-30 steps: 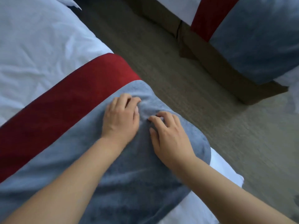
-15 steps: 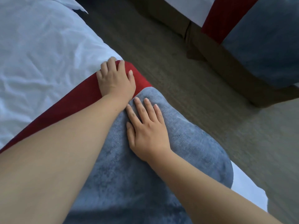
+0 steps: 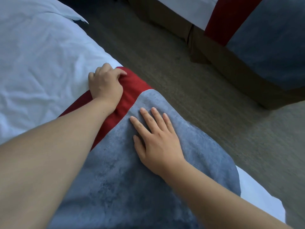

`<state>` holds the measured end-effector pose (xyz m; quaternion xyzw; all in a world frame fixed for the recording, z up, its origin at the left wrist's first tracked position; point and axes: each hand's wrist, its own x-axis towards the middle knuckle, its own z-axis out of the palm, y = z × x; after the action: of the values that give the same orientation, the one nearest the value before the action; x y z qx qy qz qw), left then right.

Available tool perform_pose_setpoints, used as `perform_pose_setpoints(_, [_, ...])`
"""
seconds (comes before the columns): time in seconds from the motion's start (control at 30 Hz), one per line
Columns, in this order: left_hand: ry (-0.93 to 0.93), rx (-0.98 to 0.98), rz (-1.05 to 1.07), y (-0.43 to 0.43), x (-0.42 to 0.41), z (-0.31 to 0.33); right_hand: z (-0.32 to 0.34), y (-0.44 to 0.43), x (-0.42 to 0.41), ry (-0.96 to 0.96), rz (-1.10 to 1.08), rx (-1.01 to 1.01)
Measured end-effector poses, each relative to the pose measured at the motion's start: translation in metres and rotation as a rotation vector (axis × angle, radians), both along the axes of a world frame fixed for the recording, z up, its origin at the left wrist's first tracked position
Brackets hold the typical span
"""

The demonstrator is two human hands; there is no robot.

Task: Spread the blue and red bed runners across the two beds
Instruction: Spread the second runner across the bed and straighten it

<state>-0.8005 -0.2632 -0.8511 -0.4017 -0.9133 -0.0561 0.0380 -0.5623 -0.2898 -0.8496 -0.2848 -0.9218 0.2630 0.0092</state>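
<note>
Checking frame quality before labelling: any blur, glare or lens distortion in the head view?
Head view: soft, dim, even light, no glare; left hand and right hand on the runner are fairly sharp; carpet at right smeared by motion blur; wide-angle bending curves the near bed edge.

My left hand (image 3: 105, 86) gripping red runner edge (image 3: 130, 96); right hand (image 3: 156, 142) flat, fingers spread, on blue runner (image 3: 125, 187). Second bed (image 3: 247, 66) beyond right hand.
</note>
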Motion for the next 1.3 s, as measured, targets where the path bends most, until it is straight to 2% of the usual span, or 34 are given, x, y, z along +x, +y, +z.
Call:
perform_pose_setpoints(0.2, [0.024,-0.138,0.044,0.006,0.022,-0.001,0.008,0.012,0.035,-0.145,-0.056,-0.090])
perform_pose_setpoints(0.3, [-0.024,-0.162,-0.144,0.004,0.046,0.007,0.011,0.014,0.045,-0.176,-0.142,-0.168])
perform_pose_setpoints(0.4, [-0.169,-0.289,-0.390,-0.011,0.104,0.009,0.007,0.026,0.064,-0.212,-0.214,-0.250])
perform_pose_setpoints(0.47, [-0.220,-0.286,-0.469,-0.026,0.144,0.004,0.004,0.038,0.084,-0.263,-0.296,-0.355])
perform_pose_setpoints(0.57, [-0.209,-0.266,-0.456,-0.031,0.174,-0.003,0.006,0.052,0.119,-0.357,-0.411,-0.549])
perform_pose_setpoints(0.67, [-0.194,-0.268,-0.436,-0.027,0.180,-0.004,0.005,0.057,0.139,-0.365,-0.533,-0.746])
perform_pose_setpoints(0.87, [-0.208,-0.232,-0.436,-0.031,0.181,-0.006,-0.013,0.071,0.142,-0.524,-0.629,-0.969])
perform_pose_setpoints(1.07, [-0.181,-0.199,-0.430,-0.030,0.182,-0.009,-0.021,0.069,0.140,-0.556,-0.629,-0.922])
perform_pose_setpoints(1.3, [-0.183,-0.164,-0.385,-0.047,0.191,-0.005,-0.008,0.054,0.150,-0.387,-0.593,-0.648])
